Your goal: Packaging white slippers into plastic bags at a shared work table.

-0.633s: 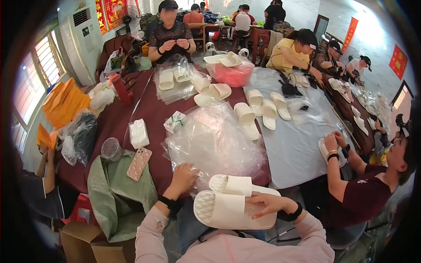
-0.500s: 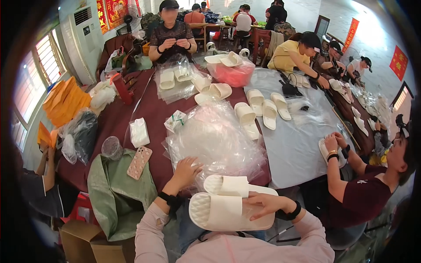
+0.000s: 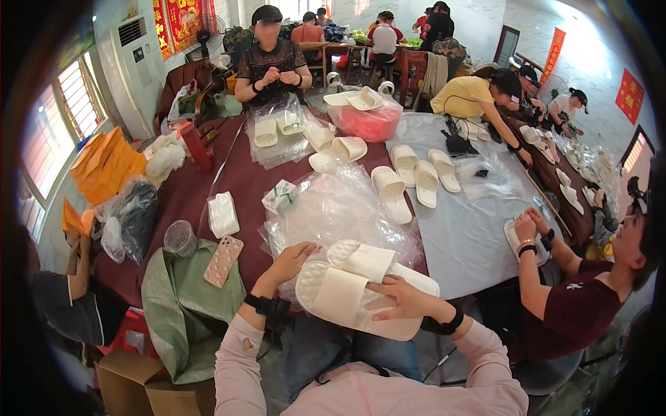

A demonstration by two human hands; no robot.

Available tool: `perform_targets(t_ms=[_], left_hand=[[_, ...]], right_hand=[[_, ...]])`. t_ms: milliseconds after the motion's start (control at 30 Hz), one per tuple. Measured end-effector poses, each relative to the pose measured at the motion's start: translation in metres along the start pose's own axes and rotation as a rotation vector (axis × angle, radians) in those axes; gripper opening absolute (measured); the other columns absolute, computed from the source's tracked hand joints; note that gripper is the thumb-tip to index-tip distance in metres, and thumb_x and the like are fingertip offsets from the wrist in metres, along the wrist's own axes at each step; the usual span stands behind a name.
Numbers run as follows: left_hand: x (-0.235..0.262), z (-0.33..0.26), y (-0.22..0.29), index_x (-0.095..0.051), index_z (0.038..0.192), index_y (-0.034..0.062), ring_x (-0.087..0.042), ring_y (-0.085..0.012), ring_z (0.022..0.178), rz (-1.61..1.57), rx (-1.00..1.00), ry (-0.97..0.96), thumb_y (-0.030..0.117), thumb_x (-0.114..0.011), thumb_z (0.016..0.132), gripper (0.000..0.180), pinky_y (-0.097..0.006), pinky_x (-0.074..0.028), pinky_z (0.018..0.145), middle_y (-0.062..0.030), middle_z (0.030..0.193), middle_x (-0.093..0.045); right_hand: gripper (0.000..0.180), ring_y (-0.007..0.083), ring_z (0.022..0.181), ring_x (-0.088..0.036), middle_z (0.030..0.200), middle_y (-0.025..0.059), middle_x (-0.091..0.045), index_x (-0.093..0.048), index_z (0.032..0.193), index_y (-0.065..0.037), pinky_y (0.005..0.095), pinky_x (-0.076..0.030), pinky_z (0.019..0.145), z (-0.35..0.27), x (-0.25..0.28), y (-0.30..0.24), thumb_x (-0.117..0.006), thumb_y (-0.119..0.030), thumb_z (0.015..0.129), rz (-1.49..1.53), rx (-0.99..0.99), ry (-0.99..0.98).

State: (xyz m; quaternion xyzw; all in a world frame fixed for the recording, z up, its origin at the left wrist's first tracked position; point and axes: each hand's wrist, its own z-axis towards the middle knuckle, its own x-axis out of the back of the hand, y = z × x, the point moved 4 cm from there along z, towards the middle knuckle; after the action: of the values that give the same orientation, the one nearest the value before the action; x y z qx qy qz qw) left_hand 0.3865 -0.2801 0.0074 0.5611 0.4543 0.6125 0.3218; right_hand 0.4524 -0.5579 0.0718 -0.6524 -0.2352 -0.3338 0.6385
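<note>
Over on the left of the maroon-covered table (image 3: 251,186), there's a green woven sack (image 3: 182,305) with a pink-cased phone (image 3: 224,261) on it, and a white tissue pack (image 3: 223,215) just beyond. Next along, some cream slippers (image 3: 266,132) are up at the far side with clear plastic, though I can't tell if they're in it or just on top. The left hand (image 3: 293,261) is right by the near edge of a pile of clear plastic bags (image 3: 326,208), fingers half curled; can't tell if they've pinched one. Middle front is a pair of cream slide slippers (image 3: 340,295), tilted over the table edge and lap, with no bag around them that I can see. The right hand (image 3: 402,299) has hold of that pair, fingers spread apart across the near one. Further right, more loose slides (image 3: 426,182) sit unbagged, so I'd say plenty's left. Far right, a co-worker (image 3: 583,305) has both hands at another slipper (image 3: 512,239).
</note>
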Motion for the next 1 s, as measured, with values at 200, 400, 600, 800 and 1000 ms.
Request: perform_targets(t_ms=[200,400,600,800,1000], left_hand=[[0.0,0.003,0.002,-0.054,0.12,-0.0052,-0.054,-0.018,0.111,-0.096,-0.037,-0.003,0.029,-0.04,0.1,0.042,-0.029,-0.037,0.099,-0.0124,0.115,-0.062],[-0.004,0.009,-0.011,-0.055,0.121,-0.0035,-0.055,-0.018,0.111,-0.119,-0.002,-0.13,0.029,-0.04,0.1,0.042,-0.029,-0.038,0.099,-0.0121,0.118,-0.061],[-0.01,0.008,-0.013,-0.051,0.127,-0.0015,-0.053,-0.0167,0.111,-0.249,0.166,-0.215,0.029,-0.038,0.1,0.043,-0.027,-0.039,0.097,-0.0102,0.122,-0.059],[0.0,0.003,-0.001,-0.047,0.132,0.0007,-0.05,-0.014,0.113,-0.269,-0.019,-0.192,0.029,-0.037,0.101,0.043,-0.026,-0.039,0.097,-0.0075,0.128,-0.054],[-0.009,0.001,0.035,-0.048,0.131,0.0024,-0.051,-0.0184,0.116,-0.114,-0.068,-0.077,0.024,-0.039,0.1,0.039,-0.029,-0.038,0.099,-0.0085,0.128,-0.055]], right_hand=[[0.074,0.033,0.122,-0.042,0.128,0.0173,-0.048,-0.046,0.134,-0.008,0.0398,-0.027,0.105,0.0,-0.003,0.004,-0.072,-0.044,0.074,0.026,-0.11,-0.093],[0.071,0.0325,0.112,-0.046,0.118,0.0169,-0.051,-0.046,0.133,-0.007,0.0389,-0.032,0.099,-0.001,-0.011,-0.009,-0.071,-0.04,0.076,0.077,0.141,-0.096],[0.073,0.032,0.117,-0.045,0.124,0.0171,-0.05,-0.045,0.135,-0.008,0.0378,-0.031,0.1,0.018,-0.004,-0.006,-0.07,-0.043,0.076,0.106,0.112,-0.093],[0.072,0.032,0.115,-0.047,0.121,0.0174,-0.051,-0.046,0.134,-0.008,0.0401,-0.03,0.101,0.014,-0.002,0.011,-0.069,-0.044,0.077,-0.057,0.022,0.059],[0.068,0.0306,0.095,-0.054,0.098,0.0146,-0.057,-0.05,0.129,-0.007,0.0406,-0.036,0.091,0.01,-0.007,0.016,-0.068,-0.043,0.075,-0.196,-0.195,0.247]])
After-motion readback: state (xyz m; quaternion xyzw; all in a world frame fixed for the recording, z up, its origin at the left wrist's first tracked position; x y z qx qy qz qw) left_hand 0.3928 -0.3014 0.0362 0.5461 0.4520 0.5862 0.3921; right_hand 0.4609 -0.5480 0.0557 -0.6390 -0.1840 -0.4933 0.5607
